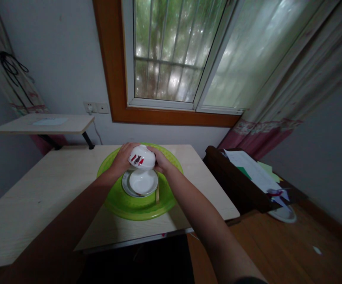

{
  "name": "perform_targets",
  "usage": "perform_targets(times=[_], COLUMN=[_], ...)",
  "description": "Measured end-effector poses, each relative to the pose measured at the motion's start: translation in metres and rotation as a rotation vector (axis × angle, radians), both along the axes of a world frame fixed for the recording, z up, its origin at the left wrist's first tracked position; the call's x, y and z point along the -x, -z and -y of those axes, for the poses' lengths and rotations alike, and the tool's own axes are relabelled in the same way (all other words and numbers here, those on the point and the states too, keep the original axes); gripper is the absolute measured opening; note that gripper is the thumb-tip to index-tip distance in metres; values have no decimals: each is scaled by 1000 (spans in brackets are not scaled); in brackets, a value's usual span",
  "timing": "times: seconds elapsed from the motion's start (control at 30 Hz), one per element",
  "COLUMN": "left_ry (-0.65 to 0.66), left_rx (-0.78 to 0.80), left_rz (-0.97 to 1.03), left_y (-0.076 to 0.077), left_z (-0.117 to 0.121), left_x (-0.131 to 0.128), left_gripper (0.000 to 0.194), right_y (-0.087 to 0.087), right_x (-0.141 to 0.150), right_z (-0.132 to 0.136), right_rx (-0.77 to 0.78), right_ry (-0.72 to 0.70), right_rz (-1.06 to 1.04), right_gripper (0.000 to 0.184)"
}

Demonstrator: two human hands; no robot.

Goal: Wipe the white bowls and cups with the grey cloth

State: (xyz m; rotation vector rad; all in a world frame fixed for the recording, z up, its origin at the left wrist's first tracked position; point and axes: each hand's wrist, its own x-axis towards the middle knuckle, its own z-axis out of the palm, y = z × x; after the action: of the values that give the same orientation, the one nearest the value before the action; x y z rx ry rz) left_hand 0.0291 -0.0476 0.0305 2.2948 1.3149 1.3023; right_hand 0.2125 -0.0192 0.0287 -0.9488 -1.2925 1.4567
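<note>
Hands [142, 157] around the upturned white bowl [142, 157], one each side.

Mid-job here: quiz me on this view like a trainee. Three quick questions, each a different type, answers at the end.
1. True or false: the left hand and the right hand are both on the patterned bowl.
2. Which item sits on the plate?
A) a blue mug
B) a plain white bowl
C) a glass jar
3. Fill in the blank: from the wearer's viewpoint, the pale sticks lie on the green tray, to the ____ of the plate.

Key: 1 true; 2 B; 3 right.
</note>
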Motion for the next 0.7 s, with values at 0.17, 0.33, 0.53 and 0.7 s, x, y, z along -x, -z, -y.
perform_targets(times=[0.17, 0.33, 0.53, 0.7], left_ry=[-86, -65, 74, 166], left_rx=[47, 287, 578, 652], left_rz=[82, 350, 663, 698], left_y=[8, 18, 16, 9], left_z=[-7, -17, -20, -11], left_x=[0, -2, 2, -3], left_gripper=[48, 40, 48, 55], right_y=[9, 15, 12, 13], right_x=[0, -2, -6, -6], right_z=[-8, -15, -11, -9], right_rx=[-4, -34, -165, -450], right_ry=[-26, 77, 244, 265], right_rz=[-94, -193, -74, 149], right_gripper=[37, 33, 36, 42])
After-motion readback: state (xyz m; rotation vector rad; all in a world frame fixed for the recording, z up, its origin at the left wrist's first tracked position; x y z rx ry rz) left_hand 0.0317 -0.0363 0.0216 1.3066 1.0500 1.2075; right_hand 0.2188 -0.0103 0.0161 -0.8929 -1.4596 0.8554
